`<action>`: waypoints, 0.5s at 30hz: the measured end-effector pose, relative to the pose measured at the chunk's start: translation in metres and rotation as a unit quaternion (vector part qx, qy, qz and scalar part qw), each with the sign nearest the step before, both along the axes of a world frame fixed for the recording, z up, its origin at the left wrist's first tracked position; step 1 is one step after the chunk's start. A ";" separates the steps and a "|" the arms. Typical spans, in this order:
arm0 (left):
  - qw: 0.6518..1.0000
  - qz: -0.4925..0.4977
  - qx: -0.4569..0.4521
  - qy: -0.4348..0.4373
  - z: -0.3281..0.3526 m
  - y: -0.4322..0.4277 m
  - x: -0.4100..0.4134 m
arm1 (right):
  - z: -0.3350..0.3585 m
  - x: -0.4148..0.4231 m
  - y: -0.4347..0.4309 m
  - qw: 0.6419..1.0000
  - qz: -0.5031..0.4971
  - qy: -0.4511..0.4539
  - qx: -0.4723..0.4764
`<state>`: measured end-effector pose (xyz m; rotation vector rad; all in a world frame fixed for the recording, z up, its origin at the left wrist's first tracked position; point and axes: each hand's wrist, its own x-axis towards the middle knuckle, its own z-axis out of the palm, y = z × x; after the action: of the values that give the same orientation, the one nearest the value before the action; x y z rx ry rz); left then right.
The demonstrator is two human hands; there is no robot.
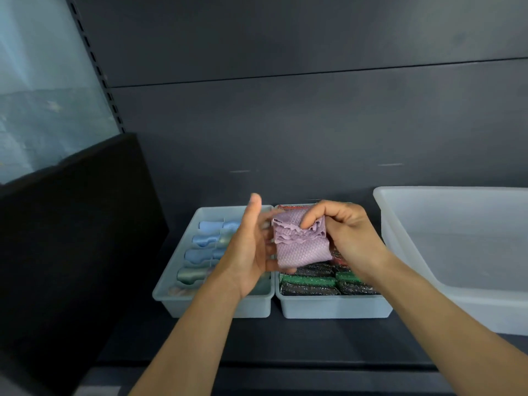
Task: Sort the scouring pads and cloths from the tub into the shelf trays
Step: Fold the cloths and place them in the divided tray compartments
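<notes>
Lilac cloth (303, 252) pinched by right hand (348, 238), resting on left hand (248, 250)

Shop: dark gondola shelf (285, 347), slotted upright (94, 61), stocked trays (334, 308).

A dark grey back panel (285, 124) rises behind the shelf (314, 341). Left, a slotted upright (97, 67) borders a pale wall (43, 81).
</notes>
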<state>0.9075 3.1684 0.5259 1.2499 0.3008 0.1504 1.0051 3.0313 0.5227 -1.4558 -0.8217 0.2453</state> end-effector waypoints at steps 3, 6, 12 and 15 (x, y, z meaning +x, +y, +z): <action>0.993 -0.043 0.105 0.032 -0.003 0.002 -0.006 | -0.002 -0.003 0.003 0.997 -0.006 -0.074 -0.031; 0.992 0.014 0.124 -0.001 -0.005 0.005 -0.010 | -0.008 -0.004 0.008 0.999 -0.011 -0.032 -0.015; 0.956 0.077 0.269 -0.089 -0.009 0.017 -0.015 | -0.011 -0.010 0.018 0.989 0.086 0.098 -0.076; 0.965 0.068 0.221 -0.127 -0.010 0.027 -0.022 | -0.010 -0.018 0.026 0.980 0.112 0.165 0.008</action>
<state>0.8853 3.1955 0.5160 1.6313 0.1310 0.5152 0.9868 3.0569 0.5129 -1.2614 -0.7117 0.6327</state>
